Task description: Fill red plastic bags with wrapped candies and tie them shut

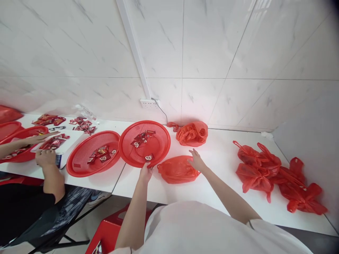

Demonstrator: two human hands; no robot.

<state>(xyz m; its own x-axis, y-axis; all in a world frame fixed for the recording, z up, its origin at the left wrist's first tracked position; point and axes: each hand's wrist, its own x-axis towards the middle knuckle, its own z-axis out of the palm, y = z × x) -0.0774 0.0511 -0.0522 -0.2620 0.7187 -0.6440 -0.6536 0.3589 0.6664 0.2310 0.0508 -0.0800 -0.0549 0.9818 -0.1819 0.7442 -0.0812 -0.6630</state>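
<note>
My left hand (146, 173) grips the near rim of a round red basket (161, 150), which is tilted and holds several small red packets (141, 138). To its right, my right hand (197, 161) is at the right end of a red plastic bag (177, 170) lying on the white table (214, 187). The fingers of my right hand are apart. Behind that bag lies a crumpled red bag (192, 134), with a few packets (176, 129) at its left. A second red basket (76, 155) with packets stands left of the first.
Several tied red bags (258, 169) lie at the right. At the left, a co-worker's hands (45, 157) are at packets on a white scale (69, 143). A socket (149, 103) with a cable is on the wall. A red stool (106, 229) stands below.
</note>
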